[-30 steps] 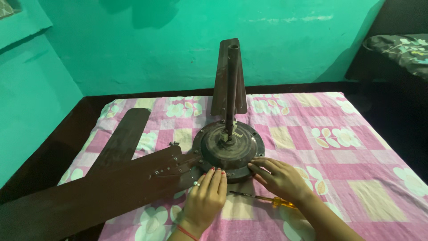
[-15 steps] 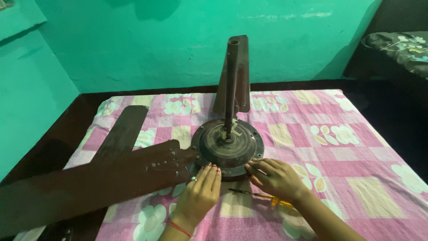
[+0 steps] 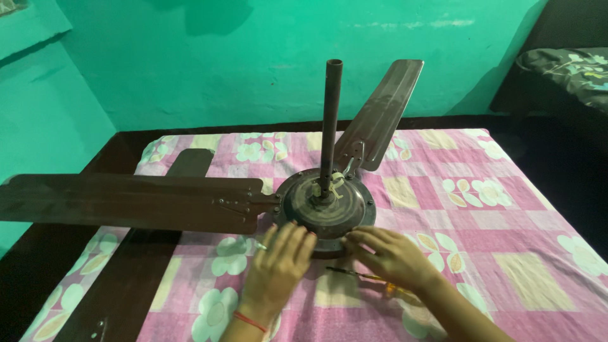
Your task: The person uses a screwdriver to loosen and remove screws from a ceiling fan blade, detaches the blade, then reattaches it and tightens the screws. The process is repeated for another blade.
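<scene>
A brown ceiling fan's round motor (image 3: 326,206) sits on a bed (image 3: 506,215) spread with a pink flowered sheet, its rod (image 3: 330,126) standing upright from the centre. The left hand (image 3: 278,269) rests on the motor's near rim, fingers spread and slightly curled, gripping nothing. The right hand (image 3: 389,256) lies flat at the rim's near right side, fingers extended, holding nothing. Just near of the motor, a screwdriver (image 3: 367,278) with a yellow handle lies on the sheet, partly under the right hand. One blade (image 3: 126,202) stretches left of the motor, another (image 3: 380,114) rises behind it. A third blade (image 3: 136,272) lies loose on the sheet, left of the motor.
</scene>
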